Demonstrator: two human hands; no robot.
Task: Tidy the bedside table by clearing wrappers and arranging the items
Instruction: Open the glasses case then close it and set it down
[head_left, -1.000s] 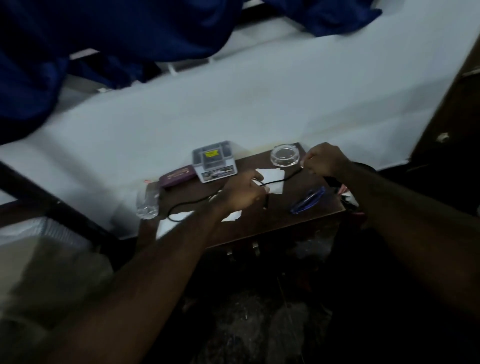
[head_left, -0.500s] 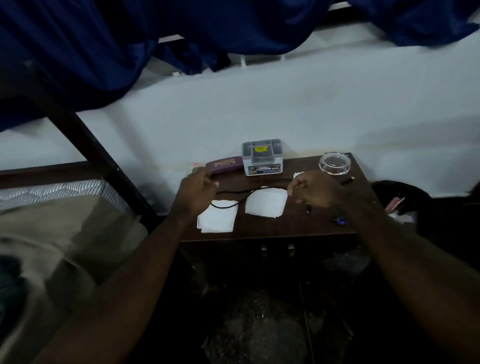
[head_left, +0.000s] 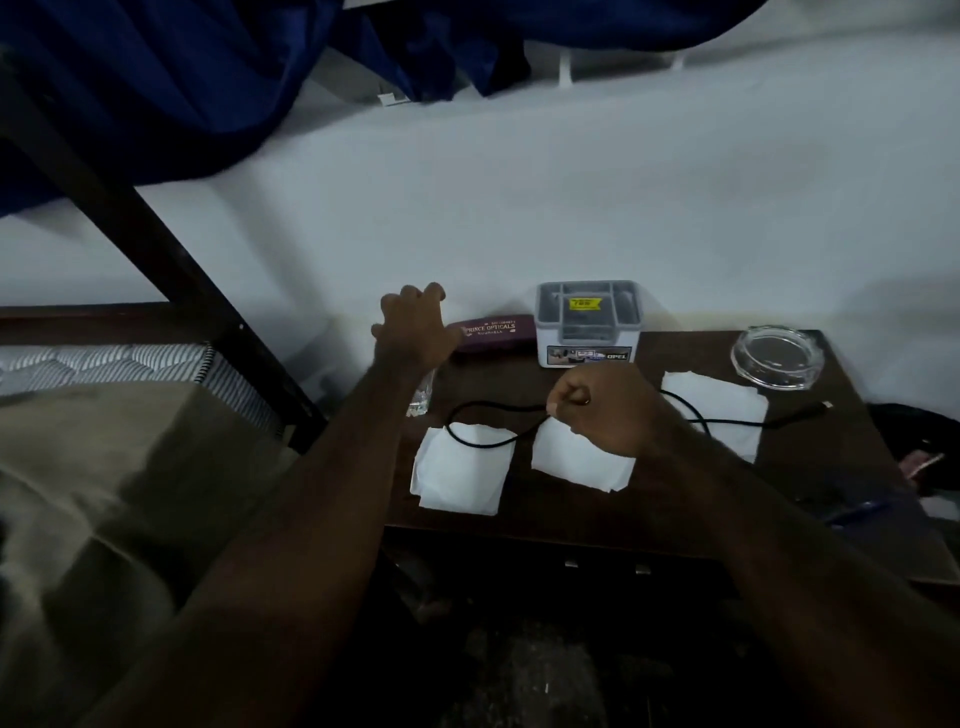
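- Dim light falls on a dark wooden bedside table (head_left: 571, 512) set low in front of the person, with a bed to its left. A blue pen (head_left: 857, 512) lies at its near right corner.
- Just beyond, three white paper pieces lie flat and uncollected: the left sheet (head_left: 460, 473), the middle sheet (head_left: 582, 462) and the right sheet (head_left: 724, 402). I take these for the wrappers, so clearing is not yet done.
- A black cable (head_left: 483, 442) loops over the left sheet and trails across the right sheet toward the table's right edge, loose rather than coiled.
- The right hand (head_left: 608, 410) is curled into a fist above the middle sheet and pinches the cable at thumb and forefinger. Gathering the cable looks like the step in hand.
- A small clear tumbler (head_left: 423, 400) stands at the left edge, partly hidden by the left forearm.
- The left hand (head_left: 415, 327) is at the far left corner beside the maroon spectacle case (head_left: 493, 332), fingers bent. Whether it holds anything I cannot tell.
- The spectacle case, a grey organiser box (head_left: 589, 322) and a glass ashtray (head_left: 776, 358) line the back by the white wall, seemingly arranged already.
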